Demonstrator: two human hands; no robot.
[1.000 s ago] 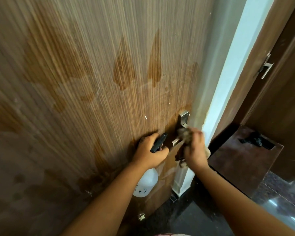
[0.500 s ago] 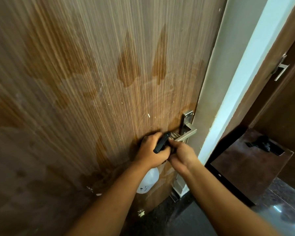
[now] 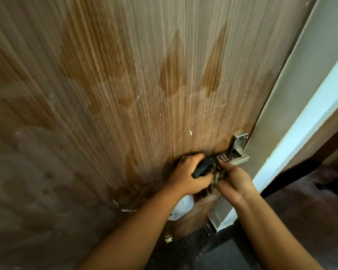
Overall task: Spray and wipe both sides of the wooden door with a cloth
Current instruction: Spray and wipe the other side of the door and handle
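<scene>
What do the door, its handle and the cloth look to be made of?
The door looks like wood or wood-grain laminate, matt: fine vertical streaks, with darker damp patches. The handle looks like brushed metal: square-edged, silver-grey, dull sheen. The cloth seems a soft woven fabric with a check pattern, crumpled between the hands; its fibre cannot be told.

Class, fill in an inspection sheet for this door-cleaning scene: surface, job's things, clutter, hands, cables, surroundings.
Surface: wooden door shows darker wet patches and small white flecks.
Job's things: spray bottle with black trigger; checked cloth bunched just below the metal door handle.
Clutter: black object on the floor at right, blurred.
Hands: left hand grips the bottle's trigger; right hand holds the cloth.
Cables: nothing seen.
Surroundings: white door frame; dark floor.
</scene>
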